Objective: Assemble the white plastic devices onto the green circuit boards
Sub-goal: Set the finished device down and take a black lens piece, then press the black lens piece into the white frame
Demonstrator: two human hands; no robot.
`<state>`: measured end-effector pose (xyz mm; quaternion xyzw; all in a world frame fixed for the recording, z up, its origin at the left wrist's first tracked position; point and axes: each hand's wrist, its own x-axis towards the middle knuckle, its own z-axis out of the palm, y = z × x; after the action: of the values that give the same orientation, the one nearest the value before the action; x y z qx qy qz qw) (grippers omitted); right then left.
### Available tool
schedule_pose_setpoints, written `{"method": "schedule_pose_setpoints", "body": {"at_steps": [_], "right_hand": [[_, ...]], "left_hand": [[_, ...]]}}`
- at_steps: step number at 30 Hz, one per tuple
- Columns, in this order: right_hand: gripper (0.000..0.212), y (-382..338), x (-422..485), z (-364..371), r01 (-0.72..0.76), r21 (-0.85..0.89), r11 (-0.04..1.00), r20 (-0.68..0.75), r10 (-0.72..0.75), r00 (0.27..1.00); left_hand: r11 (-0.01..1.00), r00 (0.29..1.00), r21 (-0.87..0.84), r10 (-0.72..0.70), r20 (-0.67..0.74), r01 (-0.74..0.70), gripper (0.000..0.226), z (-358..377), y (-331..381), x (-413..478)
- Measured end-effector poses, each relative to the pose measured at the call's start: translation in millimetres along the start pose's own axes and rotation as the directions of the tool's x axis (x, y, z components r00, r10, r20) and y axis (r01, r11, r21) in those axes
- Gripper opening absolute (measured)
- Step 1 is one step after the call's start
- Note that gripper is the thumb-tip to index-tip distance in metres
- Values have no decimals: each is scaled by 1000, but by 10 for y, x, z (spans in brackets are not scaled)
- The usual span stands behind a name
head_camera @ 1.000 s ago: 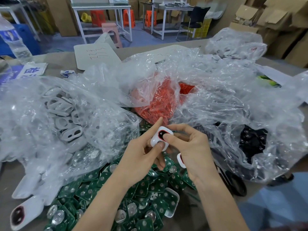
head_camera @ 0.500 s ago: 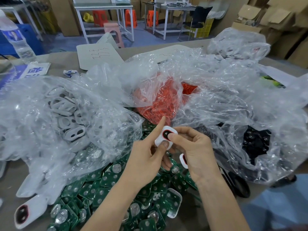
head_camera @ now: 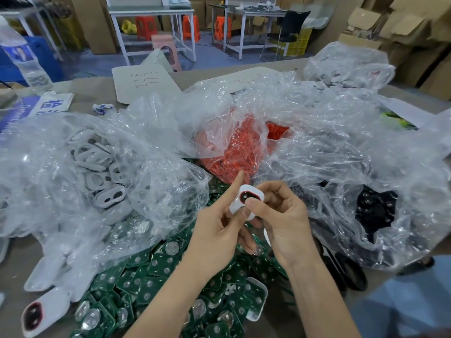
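Observation:
A small white plastic device with a red-ringed dark window is held between both hands above a heap of green circuit boards. My left hand grips its lower left edge, index finger pointing up. My right hand presses its thumb on the device's face. A second white piece peeks out under my right palm. Another white device lies at the lower left, and an empty white shell rests on the boards.
Clear bags crowd the table: white shells at left, orange parts in the middle, black parts at right. A water bottle stands far left. Cardboard sheets lie behind.
Both hands with the white device have shifted slightly to the right and up. The grip looks the same.

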<state>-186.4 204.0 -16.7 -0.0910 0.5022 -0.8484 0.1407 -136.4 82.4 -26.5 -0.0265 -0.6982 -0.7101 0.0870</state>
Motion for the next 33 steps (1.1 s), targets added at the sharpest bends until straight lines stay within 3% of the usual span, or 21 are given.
{"method": "schedule_pose_setpoints", "body": {"at_steps": [3, 5, 7, 8, 10, 12, 13, 14, 16, 18, 20, 21, 22, 24, 26, 29, 31, 33], "right_hand": [[21, -20, -3, -21, -46, 45, 998, 99, 41, 994], [22, -46, -4, -22, -25, -56, 998, 99, 30, 995], [27, -100, 11, -21, 83, -259, 962, 64, -69, 996], [29, -142, 20, -17, 186, -419, 889, 75, -170, 982], [27, -216, 50, -19, 438, -716, 543, 237, -401, 885], [18, -249, 82, -4, 654, -750, 101, 536, -485, 691], [12, -252, 85, 11, 714, -699, -44, 654, -444, 613], [9, -261, 85, 33, 746, -655, -118, 722, -389, 572], [12, -318, 96, 49, 756, -638, -145, 762, -260, 593], [14, -421, 95, 44, 725, -683, -90, 730, -58, 681], [15, -625, 167, 21, 667, -740, 85, 669, 188, 719], [15, -773, 254, 44, 622, -763, 176, 646, 241, 724], [14, -926, 397, 59, 581, -775, 249, 628, 191, 755], [17, -1232, 938, 20, 511, -805, 301, 514, -74, 854], [21, -1465, 1706, -92, 298, -936, 187, 255, -225, 941], [27, -1427, 2673, -527, -137, -985, -110, -127, -92, 988], [32, -1214, 2938, -775, -196, -953, -233, -197, -19, 980], [33, -1041, 3056, -895, -175, -945, -275, -177, -18, 984]], "left_hand": [[1000, 1000, 16, 4, -31, -3, 54, -16, 14, 0], [999, 996, -11, -48, -81, 48, 50, -22, 3, 22], [989, 983, -67, -136, -127, 129, 43, -20, 25, 28], [976, 975, -137, -185, -121, 168, 42, -17, 34, 39], [890, 959, -386, -279, -44, 242, 44, -25, 64, 51], [796, 950, -535, -310, 41, 282, 46, -53, 108, 47], [791, 954, -546, -295, 58, 278, 43, -63, 117, 44], [794, 957, -545, -283, 62, 270, 37, -62, 121, 41], [804, 960, -534, -276, 55, 262, 30, -51, 102, 34], [803, 958, -536, -286, 33, 258, 28, -47, 87, 44], [813, 956, -530, -294, -15, 242, 27, -60, 66, 64], [821, 954, -519, -297, -35, 237, 26, -65, 61, 75], [833, 953, -500, -300, -48, 237, 25, -70, 59, 84], [856, 950, -458, -304, -70, 240, 25, -68, 45, 97], [871, 943, -426, -316, -101, 246, 24, -73, 37, 108], [885, 929, -379, -344, -138, 271, 34, -127, 12, 118], [879, 924, -378, -361, -128, 291, 40, -153, 4, 124], [877, 929, -376, -356, -96, 298, 30, -146, 9, 136]]}}
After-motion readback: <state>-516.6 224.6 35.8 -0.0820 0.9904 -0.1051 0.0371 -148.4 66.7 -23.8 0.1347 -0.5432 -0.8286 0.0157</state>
